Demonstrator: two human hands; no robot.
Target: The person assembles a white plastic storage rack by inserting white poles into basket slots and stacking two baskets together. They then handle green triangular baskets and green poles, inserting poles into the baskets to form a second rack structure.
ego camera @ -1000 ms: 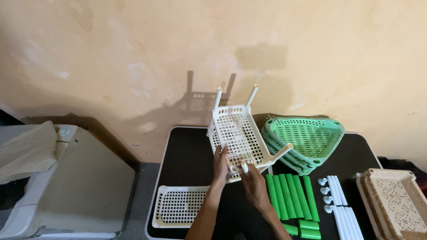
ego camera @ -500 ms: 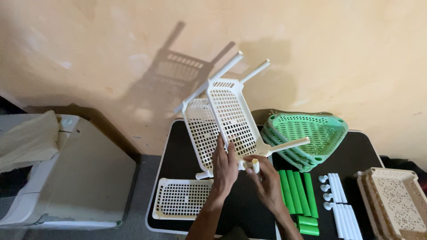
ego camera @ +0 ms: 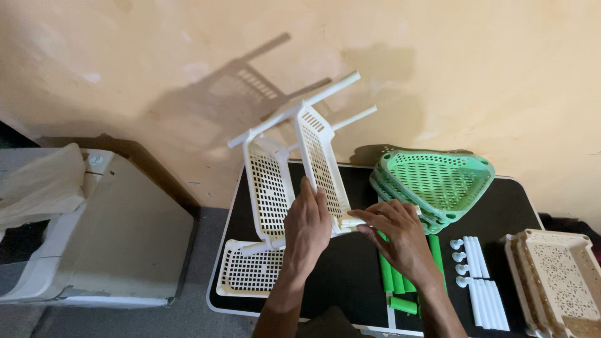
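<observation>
Currently, the state is as follows.

Rack: a white two-tier rack (ego camera: 294,169) is held in the air above the left half of the black table (ego camera: 501,206), in front of the wall (ego camera: 469,75). It consists of two perforated trays joined by white tubes.

Rack position: it hangs above the loose white tray (ego camera: 247,272) that lies flat at the table's left front corner.

Left hand: the left hand (ego camera: 307,228) is clamped on the lower edge of the nearer tier, fingers spread against the mesh.

Right hand: the right hand (ego camera: 394,235) is closed on the corner joint at the rack's lower right; what it pinches there cannot be told.

Long axis: each tray's long side runs from the hands upward and slightly left. The tubes (ego camera: 338,87) cross the trays and point up and to the right, toward the wall.

Tilt: the rack lies tipped on its side, tray faces nearly vertical.

Risk 1: the tiers appear only pushed onto the tubes; a twist at the corner may pull a joint apart.

Risk 2: the grip is low on the rack, so the top-heavy part may swing into the wall.

Risk 3: a slip may drop it onto the green baskets (ego camera: 438,184) or scatter the green tubes (ego camera: 397,281) and white tubes (ego camera: 485,288).
</observation>
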